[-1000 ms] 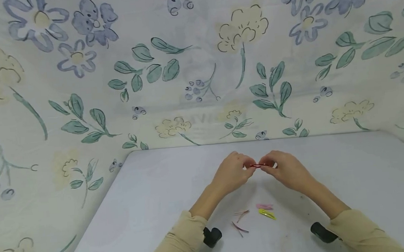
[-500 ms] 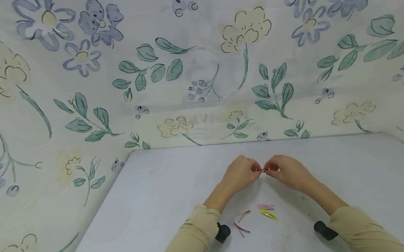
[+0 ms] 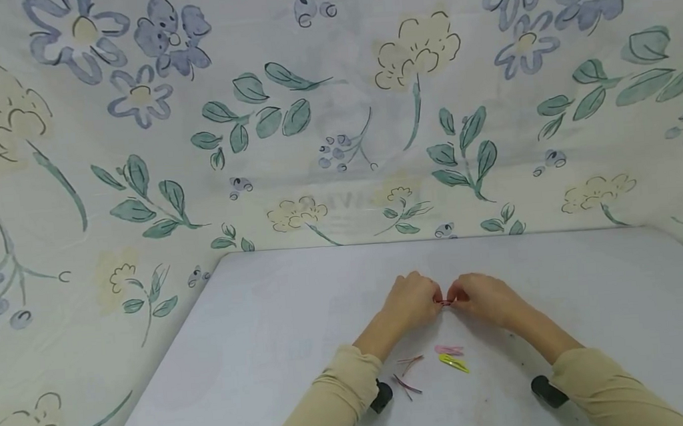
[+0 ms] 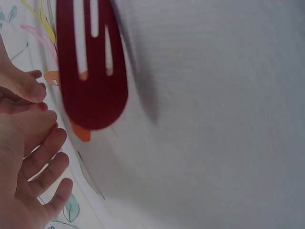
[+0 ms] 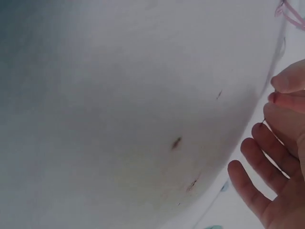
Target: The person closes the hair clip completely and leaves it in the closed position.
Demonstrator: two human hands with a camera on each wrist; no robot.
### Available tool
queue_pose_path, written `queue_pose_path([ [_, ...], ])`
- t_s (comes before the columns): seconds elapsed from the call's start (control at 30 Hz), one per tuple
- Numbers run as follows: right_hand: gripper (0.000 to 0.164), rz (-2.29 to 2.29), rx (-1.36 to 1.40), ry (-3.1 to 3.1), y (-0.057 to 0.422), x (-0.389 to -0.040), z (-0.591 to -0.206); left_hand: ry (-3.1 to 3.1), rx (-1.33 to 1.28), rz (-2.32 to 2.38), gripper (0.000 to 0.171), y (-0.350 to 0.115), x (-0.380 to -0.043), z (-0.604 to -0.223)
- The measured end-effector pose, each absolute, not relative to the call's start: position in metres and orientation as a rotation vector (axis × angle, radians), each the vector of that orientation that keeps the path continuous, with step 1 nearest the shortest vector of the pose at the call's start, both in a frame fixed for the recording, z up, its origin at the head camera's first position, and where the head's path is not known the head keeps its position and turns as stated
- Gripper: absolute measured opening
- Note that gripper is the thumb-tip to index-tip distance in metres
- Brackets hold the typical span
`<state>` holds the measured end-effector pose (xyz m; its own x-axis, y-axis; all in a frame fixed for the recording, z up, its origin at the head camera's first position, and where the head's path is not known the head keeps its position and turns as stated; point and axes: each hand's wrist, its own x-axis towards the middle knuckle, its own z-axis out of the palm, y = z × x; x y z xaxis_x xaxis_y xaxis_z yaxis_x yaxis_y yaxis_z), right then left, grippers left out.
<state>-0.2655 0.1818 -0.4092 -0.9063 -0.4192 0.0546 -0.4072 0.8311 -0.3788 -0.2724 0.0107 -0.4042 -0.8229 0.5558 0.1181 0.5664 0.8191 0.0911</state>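
i see left hand [image 3: 411, 302] and right hand [image 3: 485, 299] pinching a red hair clip [image 3: 446, 302] between them, other fingers [image 4: 49, 169] loosely spread. it's over the white table [image 3: 278, 325], beyond pink clip [image 3: 448, 350] and yellow clip [image 3: 454, 363].

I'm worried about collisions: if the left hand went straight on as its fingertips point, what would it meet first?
Probably the right hand, just past the red clip the left hand pinches, though depth is unclear.
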Motion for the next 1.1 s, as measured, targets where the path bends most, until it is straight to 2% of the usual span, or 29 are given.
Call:
queue_pose_path([
  [1.1, 0.011, -0.517, -0.656, 2.960, 0.1781, -0.2639, -0.4078, -2.984, -0.853, -0.158, 0.006, 0.0105, -0.2696, -0.4011],
])
